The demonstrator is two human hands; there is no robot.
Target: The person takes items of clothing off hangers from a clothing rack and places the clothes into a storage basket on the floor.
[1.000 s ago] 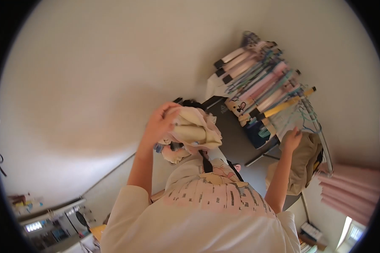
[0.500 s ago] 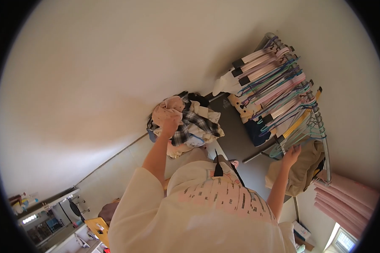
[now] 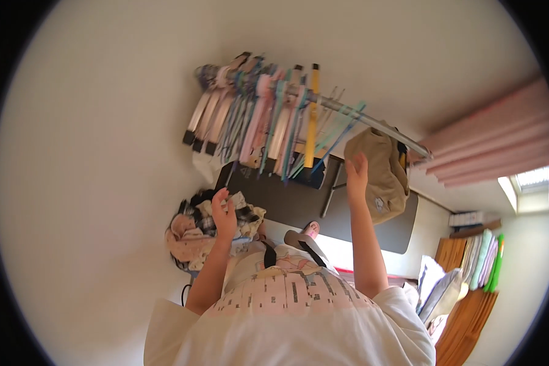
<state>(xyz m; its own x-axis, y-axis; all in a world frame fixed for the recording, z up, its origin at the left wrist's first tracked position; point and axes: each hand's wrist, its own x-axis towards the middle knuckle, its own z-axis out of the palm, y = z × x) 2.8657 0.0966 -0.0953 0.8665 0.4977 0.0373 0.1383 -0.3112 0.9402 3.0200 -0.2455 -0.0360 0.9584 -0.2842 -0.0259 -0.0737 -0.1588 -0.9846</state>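
My left hand (image 3: 224,211) is raised in front of the heap of clothes (image 3: 194,242), its fingers apart and slightly bent with nothing in them. In the heap lie a pink garment, a black-and-white checked one and cream pieces. My right hand (image 3: 357,172) is held up, fingers loosely spread and empty, overlapping the left side of a tan cloth bag or garment (image 3: 385,180) that hangs at the rail's right part; I cannot tell if they touch. Many hangers (image 3: 248,125), pink, blue, green and yellow, crowd the left part of the metal rail (image 3: 387,129), blurred by motion.
Below the hangers spreads a dark grey flat surface (image 3: 274,198) with a thin metal leg or bar (image 3: 331,194) over it. A pink curtain (image 3: 482,143) hangs at the right beside a bright window (image 3: 535,178). Lower right stand wooden furniture (image 3: 463,326), pillows (image 3: 443,296) and coloured upright items (image 3: 485,259).
My view has swung to the right. My left hand has let go of the pink garment and come away from the heap. My right hand has moved up beside the tan item.
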